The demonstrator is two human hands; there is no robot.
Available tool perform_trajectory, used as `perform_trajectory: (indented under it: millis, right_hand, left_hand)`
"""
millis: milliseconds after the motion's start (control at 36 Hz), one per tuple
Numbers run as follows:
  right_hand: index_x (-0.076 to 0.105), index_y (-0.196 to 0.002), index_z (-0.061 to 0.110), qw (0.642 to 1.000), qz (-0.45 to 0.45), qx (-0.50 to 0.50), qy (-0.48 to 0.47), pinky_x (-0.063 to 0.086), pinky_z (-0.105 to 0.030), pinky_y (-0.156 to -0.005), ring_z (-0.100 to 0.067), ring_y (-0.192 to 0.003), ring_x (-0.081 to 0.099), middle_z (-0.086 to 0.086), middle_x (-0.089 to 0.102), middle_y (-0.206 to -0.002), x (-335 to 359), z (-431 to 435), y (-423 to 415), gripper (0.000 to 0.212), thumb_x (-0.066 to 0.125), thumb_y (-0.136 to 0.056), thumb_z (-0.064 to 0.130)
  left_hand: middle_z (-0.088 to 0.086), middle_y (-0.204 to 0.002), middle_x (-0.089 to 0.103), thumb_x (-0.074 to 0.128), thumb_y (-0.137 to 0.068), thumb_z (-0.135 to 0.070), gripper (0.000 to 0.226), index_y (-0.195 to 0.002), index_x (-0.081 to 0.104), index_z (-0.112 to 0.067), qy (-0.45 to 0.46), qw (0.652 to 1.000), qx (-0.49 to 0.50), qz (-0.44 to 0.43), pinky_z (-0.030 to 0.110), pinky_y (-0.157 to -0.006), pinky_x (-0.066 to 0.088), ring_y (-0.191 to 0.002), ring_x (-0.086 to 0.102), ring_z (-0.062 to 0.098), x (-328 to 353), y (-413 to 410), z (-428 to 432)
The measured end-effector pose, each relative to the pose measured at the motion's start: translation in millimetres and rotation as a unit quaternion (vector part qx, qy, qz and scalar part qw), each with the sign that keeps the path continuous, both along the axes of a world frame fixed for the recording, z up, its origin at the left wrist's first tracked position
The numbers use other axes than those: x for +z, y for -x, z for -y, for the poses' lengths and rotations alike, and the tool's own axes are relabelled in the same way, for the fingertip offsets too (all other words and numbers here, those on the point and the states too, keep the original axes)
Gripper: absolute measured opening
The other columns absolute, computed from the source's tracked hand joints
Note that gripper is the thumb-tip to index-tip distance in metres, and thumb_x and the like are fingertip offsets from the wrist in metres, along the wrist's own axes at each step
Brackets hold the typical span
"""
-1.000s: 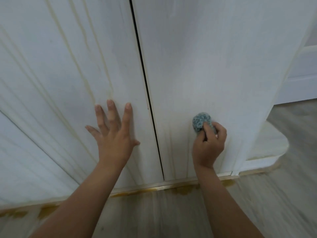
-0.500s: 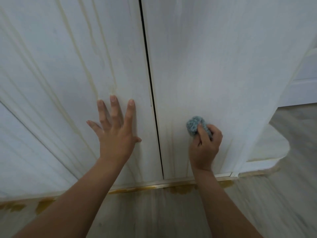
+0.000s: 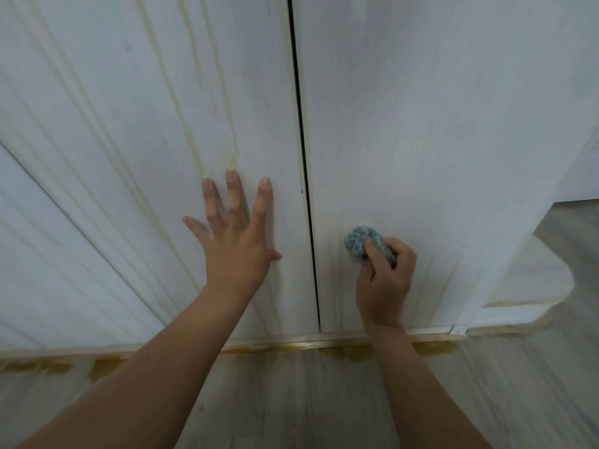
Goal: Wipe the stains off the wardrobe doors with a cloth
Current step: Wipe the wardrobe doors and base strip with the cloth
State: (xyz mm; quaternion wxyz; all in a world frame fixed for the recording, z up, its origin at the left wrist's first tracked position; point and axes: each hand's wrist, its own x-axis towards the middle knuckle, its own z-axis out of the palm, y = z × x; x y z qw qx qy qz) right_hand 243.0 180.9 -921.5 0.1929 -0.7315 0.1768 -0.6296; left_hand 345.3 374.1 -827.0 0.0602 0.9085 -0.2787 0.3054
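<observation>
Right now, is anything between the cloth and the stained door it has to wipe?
Nothing visible. The right hand holds the cloth against the right door; the left hand rests flat on the left door, apart.

Your wardrobe doors (image 3: 421, 108) are white with faint grey grain, run through by pale yellow streaks (image 3: 191, 134) at ten o'clock. The cloth (image 3: 356, 244) at four o'clock is mottled blue-grey. The floor (image 3: 308, 400) at six o'clock is pale grey wood-grain with amber blotches (image 3: 353, 353).

Grey plank floor (image 3: 291, 406); yellow blotches (image 3: 434, 348) at far edge.
</observation>
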Motion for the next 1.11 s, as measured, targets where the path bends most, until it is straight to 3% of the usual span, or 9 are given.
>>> perform_trajectory:
  millis: [111,250,417,472,583,694,806,972,1111]
  right_hand:
    - [0.076,-0.106,-0.003,0.997,0.038,0.026,-0.055,0.056,-0.035,-0.082,-0.036,-0.095,0.062,-0.022,0.061,-0.104,31.0,-9.7,-2.4,0.024,0.057,-0.101,0.012]
    - [0.075,-0.109,-0.003,0.996,0.071,0.044,-0.02,0.054,-0.03,-0.085,-0.032,-0.096,0.062,-0.022,0.062,-0.104,72.1,-19.3,-16.6,0.023,0.058,-0.101,0.009]
    - [0.074,-0.109,-0.003,0.994,-0.041,0.059,0.082,0.054,-0.04,-0.079,-0.035,-0.099,0.055,-0.016,0.052,-0.115,-6.5,-22.7,-13.6,0.016,0.064,-0.098,0.004]
    - [0.075,-0.106,-0.002,0.993,-0.065,0.068,0.069,0.055,-0.044,-0.077,-0.036,-0.097,0.057,-0.018,0.056,-0.112,-23.3,-27.0,-9.7,0.016,0.064,-0.097,0.003]
    - [0.076,-0.107,-0.002,0.997,-0.023,0.06,0.044,0.054,-0.037,-0.082,-0.036,-0.096,0.057,-0.024,0.062,-0.105,7.9,-36.3,-13.9,0.026,0.056,-0.105,0.015]
    - [0.076,-0.107,-0.001,0.994,0.001,0.05,0.095,0.049,-0.03,-0.088,-0.036,-0.1,0.056,-0.026,0.063,-0.106,47.8,-30.5,-23.2,0.018,0.063,-0.1,0.007]
    - [0.076,-0.106,-0.002,0.988,-0.02,0.052,0.142,0.05,-0.039,-0.083,-0.034,-0.099,0.054,-0.019,0.056,-0.112,17.2,-22.0,-23.7,0.015,0.07,-0.092,-0.003]
    - [0.076,-0.101,-0.001,0.981,-0.136,0.085,0.107,0.054,-0.046,-0.075,-0.037,-0.096,0.055,-0.016,0.055,-0.11,-57.1,-20.1,-2.2,0.016,0.069,-0.089,-0.007]
    - [0.078,-0.102,-0.001,0.989,-0.054,0.06,0.123,0.048,-0.035,-0.085,-0.031,-0.096,0.053,-0.017,0.06,-0.105,-3.9,-26.5,-9.4,0.016,0.063,-0.099,0.006]
  left_hand:
    - [0.016,-0.168,-0.012,0.099,-0.047,-0.052,0.161,-0.164,-0.01,-0.032,0.007,1.0,-0.002,-0.002,0.094,-0.095,0.018,-0.152,-0.01,0.05,-1.3,0.1,1.6]
    - [0.013,-0.168,-0.013,0.1,-0.048,-0.049,0.158,-0.164,-0.007,-0.033,0.011,1.0,-0.008,-0.001,0.094,-0.094,0.017,-0.152,-0.01,0.05,-0.7,0.0,1.2]
    - [0.01,-0.168,-0.018,0.1,-0.048,-0.048,0.157,-0.164,-0.004,-0.033,0.013,1.0,-0.01,0.0,0.094,-0.095,0.017,-0.153,-0.009,0.05,0.9,0.4,1.8]
    - [0.01,-0.167,-0.018,0.1,-0.048,-0.047,0.156,-0.164,-0.003,-0.032,0.014,1.0,-0.014,0.001,0.095,-0.094,0.016,-0.152,-0.009,0.05,0.6,0.3,1.4]
    - [0.01,-0.167,-0.014,0.1,-0.048,-0.047,0.154,-0.163,-0.001,-0.031,0.016,1.0,-0.013,0.003,0.095,-0.094,0.015,-0.152,-0.009,0.049,-0.7,0.9,1.2]
    - [0.01,-0.168,-0.014,0.099,-0.049,-0.048,0.153,-0.163,-0.002,-0.032,0.016,1.0,-0.016,0.002,0.095,-0.094,0.016,-0.153,-0.009,0.05,0.3,1.7,0.9]
    - [0.012,-0.168,-0.012,0.098,-0.05,-0.05,0.151,-0.164,0.002,-0.03,0.007,1.0,-0.012,0.008,0.094,-0.094,0.017,-0.153,-0.007,0.051,1.5,2.0,-0.5]
    - [0.014,-0.168,-0.011,0.099,-0.048,-0.05,0.151,-0.164,0.005,-0.029,0.002,1.0,-0.013,0.01,0.094,-0.095,0.015,-0.153,-0.008,0.05,-0.5,0.7,-0.5]
    - [0.013,-0.168,-0.015,0.098,-0.049,-0.051,0.154,-0.165,-0.002,-0.031,0.002,1.0,-0.012,0.011,0.095,-0.095,0.015,-0.153,-0.008,0.052,-1.1,-0.1,0.7]
